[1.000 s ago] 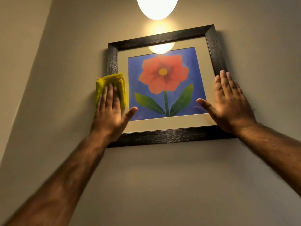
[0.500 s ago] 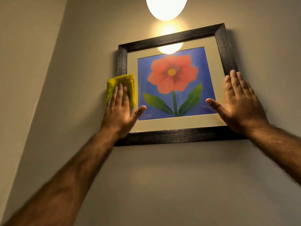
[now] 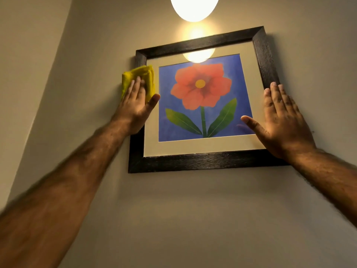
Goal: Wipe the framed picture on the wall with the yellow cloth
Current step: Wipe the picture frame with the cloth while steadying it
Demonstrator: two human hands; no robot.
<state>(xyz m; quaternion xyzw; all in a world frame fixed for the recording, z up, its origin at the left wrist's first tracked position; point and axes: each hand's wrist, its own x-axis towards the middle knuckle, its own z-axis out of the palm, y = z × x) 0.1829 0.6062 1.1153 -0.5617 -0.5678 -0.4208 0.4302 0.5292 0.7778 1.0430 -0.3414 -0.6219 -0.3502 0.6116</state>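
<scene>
A framed picture [image 3: 201, 163] hangs on the wall: dark wooden frame, cream mount, a red flower on blue. My left hand [image 3: 135, 105] lies flat on a folded yellow cloth [image 3: 135, 74] and presses it against the frame's left side, near the upper corner. The cloth covers that part of the frame. My right hand [image 3: 284, 124] rests flat with fingers spread on the frame's right side and lower right corner, thumb on the glass. It holds nothing.
A lit round lamp [image 3: 194, 7] hangs just above the picture and reflects in the glass. A wall corner [image 3: 48, 78] runs down at the left. Bare beige wall [image 3: 193, 219] spreads below the frame.
My left hand has slid the cloth up the frame's left side, from the middle toward the upper corner. The right hand has stayed on the right side. The view has shifted a little.
</scene>
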